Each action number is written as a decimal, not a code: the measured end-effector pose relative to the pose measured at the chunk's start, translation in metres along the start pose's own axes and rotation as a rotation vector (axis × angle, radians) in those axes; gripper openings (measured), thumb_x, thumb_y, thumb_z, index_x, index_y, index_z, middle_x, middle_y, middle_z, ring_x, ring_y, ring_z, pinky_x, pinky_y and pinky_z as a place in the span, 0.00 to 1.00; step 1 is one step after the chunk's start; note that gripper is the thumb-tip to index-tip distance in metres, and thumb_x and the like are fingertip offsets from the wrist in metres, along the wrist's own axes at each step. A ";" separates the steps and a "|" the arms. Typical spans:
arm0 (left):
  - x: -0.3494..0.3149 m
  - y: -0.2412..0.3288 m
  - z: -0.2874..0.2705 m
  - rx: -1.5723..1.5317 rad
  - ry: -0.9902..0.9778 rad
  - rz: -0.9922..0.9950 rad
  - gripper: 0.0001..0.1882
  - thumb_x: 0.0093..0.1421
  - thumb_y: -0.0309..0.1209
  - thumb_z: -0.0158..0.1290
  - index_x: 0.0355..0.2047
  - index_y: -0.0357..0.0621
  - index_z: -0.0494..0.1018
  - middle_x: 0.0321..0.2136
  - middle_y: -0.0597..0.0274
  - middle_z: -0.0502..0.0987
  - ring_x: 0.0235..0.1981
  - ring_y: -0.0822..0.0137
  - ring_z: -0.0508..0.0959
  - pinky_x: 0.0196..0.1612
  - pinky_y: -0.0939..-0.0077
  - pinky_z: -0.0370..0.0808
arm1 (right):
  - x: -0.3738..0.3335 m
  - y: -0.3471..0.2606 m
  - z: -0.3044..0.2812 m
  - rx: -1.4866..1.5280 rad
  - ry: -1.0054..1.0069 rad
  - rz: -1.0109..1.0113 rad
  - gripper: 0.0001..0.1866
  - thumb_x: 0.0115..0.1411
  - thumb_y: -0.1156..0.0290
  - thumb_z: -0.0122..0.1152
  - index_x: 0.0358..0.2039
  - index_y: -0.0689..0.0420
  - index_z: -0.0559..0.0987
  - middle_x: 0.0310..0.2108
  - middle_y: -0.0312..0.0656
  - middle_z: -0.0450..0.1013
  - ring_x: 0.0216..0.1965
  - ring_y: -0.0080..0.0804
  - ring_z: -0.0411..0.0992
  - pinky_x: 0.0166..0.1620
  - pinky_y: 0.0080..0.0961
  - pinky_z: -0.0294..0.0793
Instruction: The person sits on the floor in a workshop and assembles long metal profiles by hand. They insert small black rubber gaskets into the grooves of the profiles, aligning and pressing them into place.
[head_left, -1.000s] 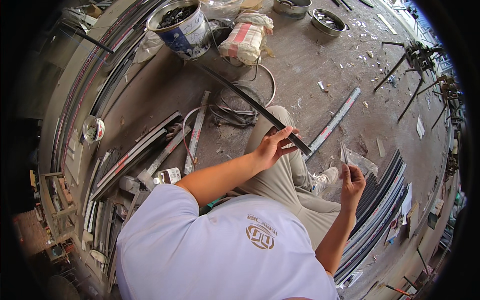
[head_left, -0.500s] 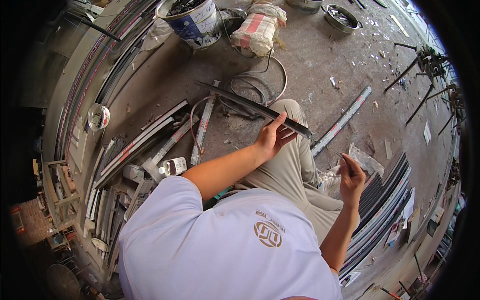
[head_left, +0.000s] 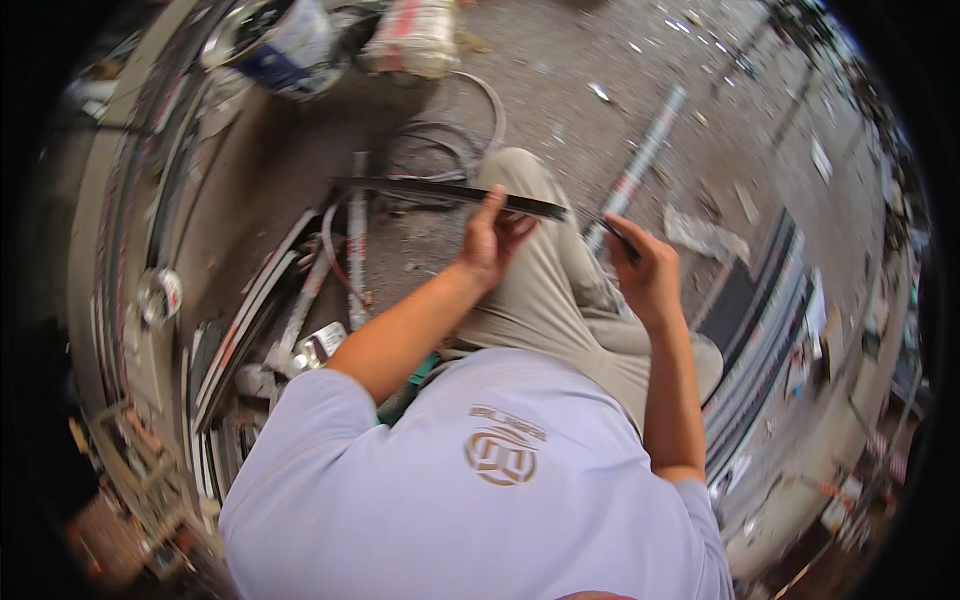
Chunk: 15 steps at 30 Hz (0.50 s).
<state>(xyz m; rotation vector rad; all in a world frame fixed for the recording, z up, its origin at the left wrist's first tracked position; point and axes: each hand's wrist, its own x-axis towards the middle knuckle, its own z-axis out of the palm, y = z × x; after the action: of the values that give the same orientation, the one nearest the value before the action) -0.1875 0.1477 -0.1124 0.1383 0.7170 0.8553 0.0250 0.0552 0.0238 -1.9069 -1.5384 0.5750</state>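
Observation:
My left hand (head_left: 490, 240) is closed around a long dark profile strip (head_left: 430, 189), near its right end. The strip lies almost level above my bent knee, and its far end reaches out to the left over coiled hose. Just right of the strip's end, my right hand (head_left: 645, 265) grips a slim dark tool (head_left: 618, 238) that points toward that end. Blur and the fingers hide what kind of tool it is. Whether its tip touches the strip I cannot tell.
A grey hose (head_left: 497, 105) loops beyond my knee. More long profiles (head_left: 755, 310) are stacked to the right, and one long strip (head_left: 650, 145) lies on the floor ahead. A bucket (head_left: 275, 50) and a wrapped white bundle (head_left: 410, 38) stand at far left. Beside my left arm is a bottle (head_left: 322, 343).
My right hand has moved up and left with the slim tool, close to the strip's end. The strip now lies more level, and the whole view has shifted.

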 end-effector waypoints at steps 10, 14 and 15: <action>-0.003 0.005 0.002 0.050 -0.066 -0.016 0.22 0.71 0.52 0.56 0.48 0.45 0.79 0.45 0.59 0.85 0.49 0.64 0.85 0.60 0.64 0.80 | 0.003 0.001 0.020 -0.012 0.142 -0.080 0.08 0.61 0.64 0.72 0.38 0.52 0.88 0.30 0.44 0.83 0.28 0.42 0.82 0.32 0.32 0.80; -0.002 0.006 -0.001 0.019 -0.076 -0.027 0.22 0.71 0.50 0.56 0.52 0.46 0.78 0.47 0.61 0.85 0.49 0.64 0.85 0.59 0.64 0.81 | 0.005 -0.002 0.031 0.005 0.183 -0.174 0.06 0.61 0.67 0.71 0.38 0.51 0.87 0.30 0.43 0.83 0.27 0.42 0.82 0.31 0.32 0.80; -0.001 0.006 -0.002 0.008 -0.078 -0.028 0.22 0.71 0.50 0.56 0.52 0.46 0.77 0.47 0.61 0.85 0.49 0.64 0.85 0.59 0.64 0.80 | 0.005 -0.002 0.033 0.012 0.184 -0.194 0.06 0.61 0.67 0.71 0.38 0.51 0.87 0.30 0.43 0.83 0.27 0.41 0.82 0.31 0.32 0.80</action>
<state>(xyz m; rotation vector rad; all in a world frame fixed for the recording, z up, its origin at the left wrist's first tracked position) -0.1927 0.1500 -0.1106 0.1675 0.6477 0.8162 0.0024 0.0671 0.0018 -1.7240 -1.5720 0.3135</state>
